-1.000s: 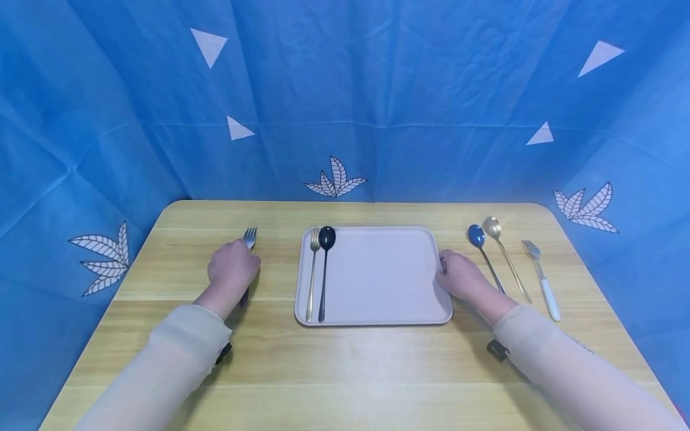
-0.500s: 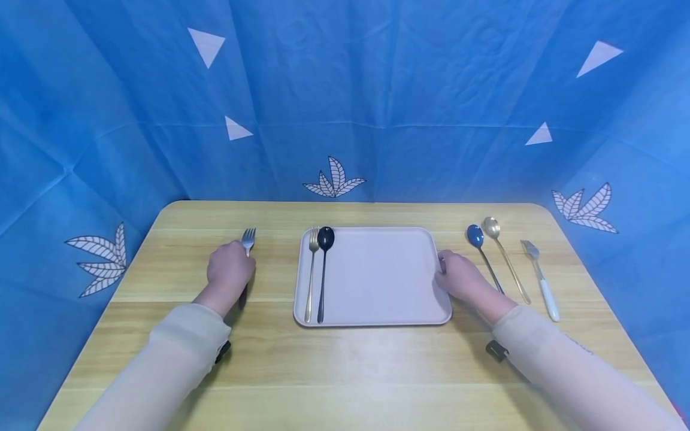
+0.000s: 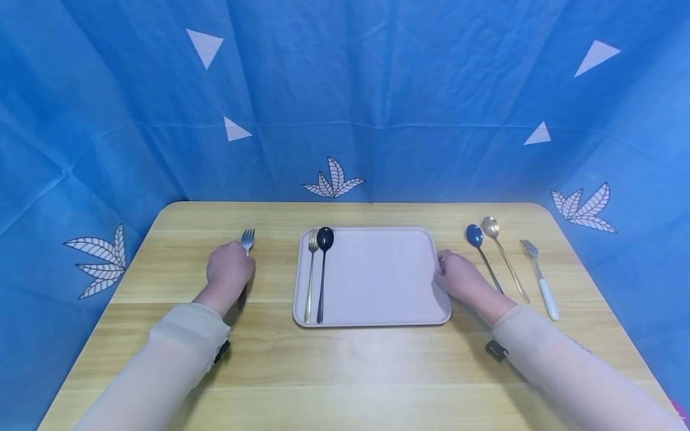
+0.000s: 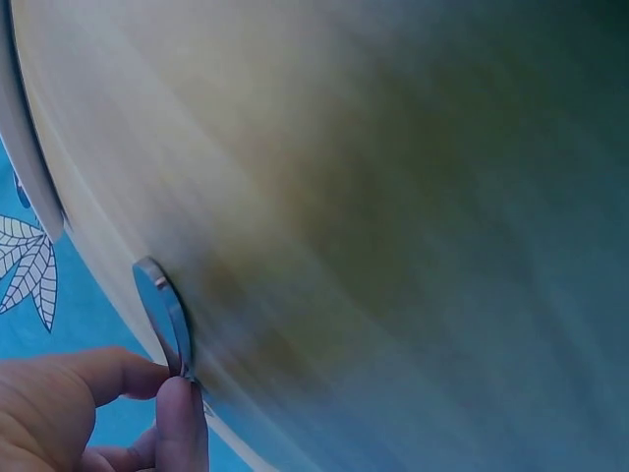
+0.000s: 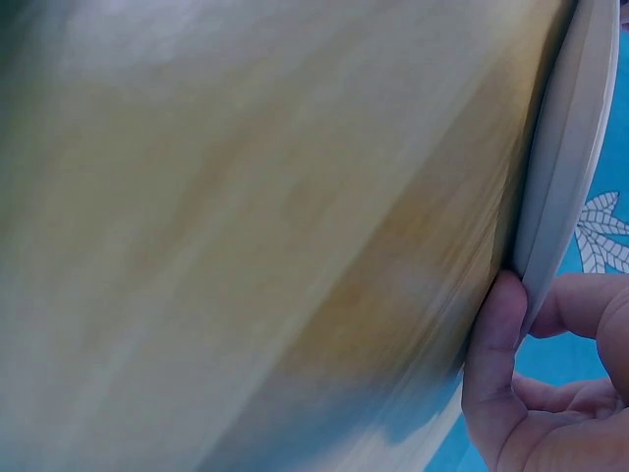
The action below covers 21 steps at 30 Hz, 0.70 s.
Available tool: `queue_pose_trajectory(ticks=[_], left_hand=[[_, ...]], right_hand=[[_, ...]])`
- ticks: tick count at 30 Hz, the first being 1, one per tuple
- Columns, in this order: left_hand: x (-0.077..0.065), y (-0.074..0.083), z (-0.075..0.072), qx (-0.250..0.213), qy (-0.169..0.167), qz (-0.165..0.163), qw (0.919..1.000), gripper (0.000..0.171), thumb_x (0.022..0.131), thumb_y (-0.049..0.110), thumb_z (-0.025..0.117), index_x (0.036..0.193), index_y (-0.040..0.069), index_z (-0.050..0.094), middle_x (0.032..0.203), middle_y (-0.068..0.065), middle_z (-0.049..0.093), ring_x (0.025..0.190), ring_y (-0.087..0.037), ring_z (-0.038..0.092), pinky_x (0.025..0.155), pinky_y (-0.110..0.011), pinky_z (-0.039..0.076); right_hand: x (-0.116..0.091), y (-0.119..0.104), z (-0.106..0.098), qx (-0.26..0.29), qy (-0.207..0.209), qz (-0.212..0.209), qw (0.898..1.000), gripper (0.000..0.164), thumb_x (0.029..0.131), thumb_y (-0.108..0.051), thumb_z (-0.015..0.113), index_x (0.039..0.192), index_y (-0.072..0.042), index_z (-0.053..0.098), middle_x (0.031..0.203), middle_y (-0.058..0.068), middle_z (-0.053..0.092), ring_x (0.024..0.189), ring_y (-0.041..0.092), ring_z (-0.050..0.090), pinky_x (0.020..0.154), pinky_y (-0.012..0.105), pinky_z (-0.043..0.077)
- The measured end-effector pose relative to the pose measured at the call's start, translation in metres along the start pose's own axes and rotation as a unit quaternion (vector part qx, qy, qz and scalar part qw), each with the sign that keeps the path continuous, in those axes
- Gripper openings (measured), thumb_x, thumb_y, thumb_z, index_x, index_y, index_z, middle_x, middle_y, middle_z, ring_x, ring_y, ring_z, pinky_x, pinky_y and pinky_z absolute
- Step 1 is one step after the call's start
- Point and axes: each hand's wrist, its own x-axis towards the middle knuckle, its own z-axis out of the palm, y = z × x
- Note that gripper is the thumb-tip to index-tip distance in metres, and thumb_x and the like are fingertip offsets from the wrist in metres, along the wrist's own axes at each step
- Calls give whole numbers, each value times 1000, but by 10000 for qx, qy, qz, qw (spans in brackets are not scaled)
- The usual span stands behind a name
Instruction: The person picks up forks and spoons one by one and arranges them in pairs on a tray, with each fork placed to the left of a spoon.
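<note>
My left hand (image 3: 229,275) pinches a fork (image 3: 248,237) on the left of the table, tines pointing away from me. Its handle end (image 4: 163,310) sticks out past thumb and finger in the left wrist view; the fork's middle is hidden under the hand. My right hand (image 3: 460,276) grips the right edge of a pale tray (image 3: 385,278), thumb and finger on either side of the rim (image 5: 560,157) in the right wrist view. Along the tray's left side lie a gold fork (image 3: 311,275) and a black spoon (image 3: 324,239), side by side.
Right of the tray, a dark blue spoon (image 3: 474,236), a gold spoon (image 3: 492,227) and a fork with a light handle (image 3: 547,296) lie slanted on the wooden table (image 3: 372,377). A blue patterned cloth (image 3: 372,78) hangs behind and at the sides.
My left hand has shifted very slightly left, its fingers drawn in at the fork. The right hand stays at the tray's edge, and the other cutlery lies as before.
</note>
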Motion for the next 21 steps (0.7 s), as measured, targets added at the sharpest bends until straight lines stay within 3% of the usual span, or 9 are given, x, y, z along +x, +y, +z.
queue_pose_trajectory(ticks=[10, 21], left_hand=[[2, -1, 0, 73, -320, -152, 9993, 24, 88, 11, 54, 66, 4, 58, 62, -9, 53, 48, -19, 49, 39, -28, 39], [5, -7, -1, 83, -316, -9, 9995, 18, 87, 18, 57, 80, 2, 62, 75, -14, 59, 58, -24, 51, 45, -35, 43]], right_hand=[[-1, 0, 0, -1, -53, 49, 10000, 54, 91, -8, 59, 137, 15, 42, 103, 23, 65, 93, 34, 63, 83, 48, 54], [-1, -2, -1, -24, -57, 56, 10000, 53, 91, -8, 59, 136, 15, 43, 102, 23, 65, 93, 34, 63, 83, 48, 54]])
